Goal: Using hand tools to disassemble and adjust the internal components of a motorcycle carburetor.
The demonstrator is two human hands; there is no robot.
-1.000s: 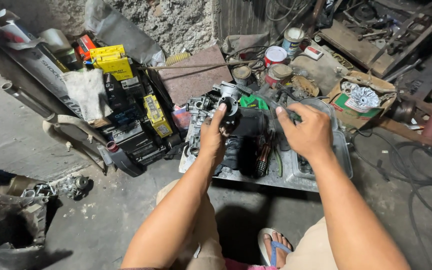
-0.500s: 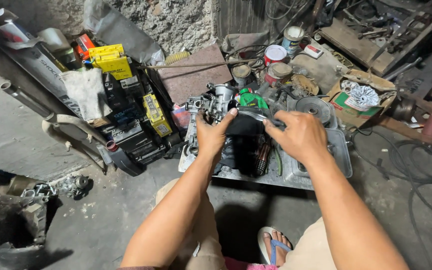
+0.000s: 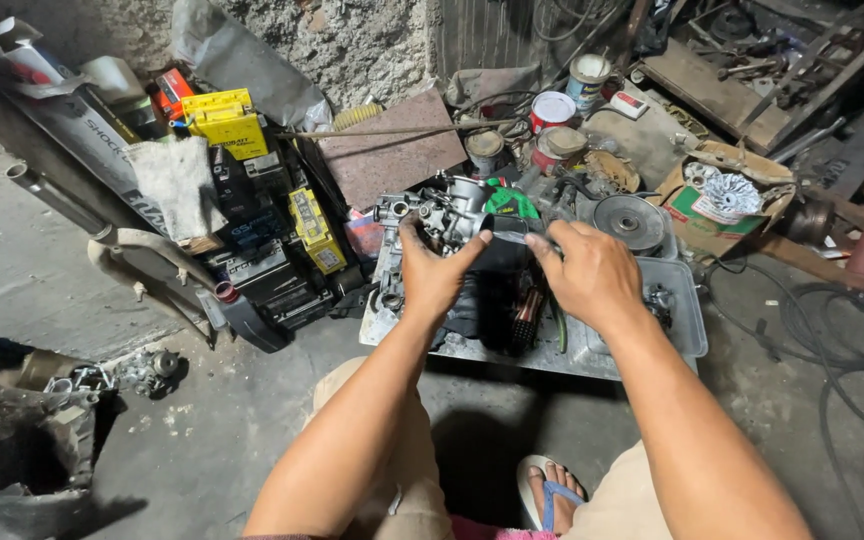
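Both hands [image 3: 512, 265] shifted along ribbed metal engine [image 3: 442, 215].

Both hands' fingers [image 3: 552, 245] cover black part [image 3: 500, 262]; grip w/ it unclear.

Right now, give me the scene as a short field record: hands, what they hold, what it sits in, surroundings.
left hand: grips the grey metal engine assembly from its left side
right hand: fingers closed on a black cylindrical part at the assembly's right
support: shallow metal tray on the concrete floor
left of tray: stacked dark batteries, yellow boxes
behind tray: paint tins, round metal disc
foot: blue-strapped sandal below the tray
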